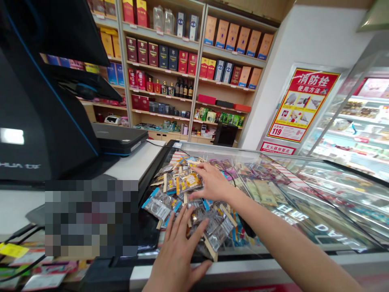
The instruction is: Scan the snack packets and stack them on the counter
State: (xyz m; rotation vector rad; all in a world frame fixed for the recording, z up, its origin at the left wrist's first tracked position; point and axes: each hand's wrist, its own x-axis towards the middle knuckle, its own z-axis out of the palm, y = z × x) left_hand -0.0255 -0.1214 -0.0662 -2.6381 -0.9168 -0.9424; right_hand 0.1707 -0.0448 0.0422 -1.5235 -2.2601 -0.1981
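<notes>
We see both hands down on a heap of small clear snack packets w/ wooden sticks (185,202), piled centre frame on the sloped glass lid of a chest freezer (304,202). Left hand (178,253), bottom centre, lies flat w/ fingers spread on the near packets, gripping nothing. Right hand (212,182), just above it, rests open-palmed on the far side, fingertips touching a yellow-labelled packet (188,181), not clenched. Black till screen (39,101) fills the upper left; wooden shelves of boxed bottles (182,61) run along the top.
</notes>
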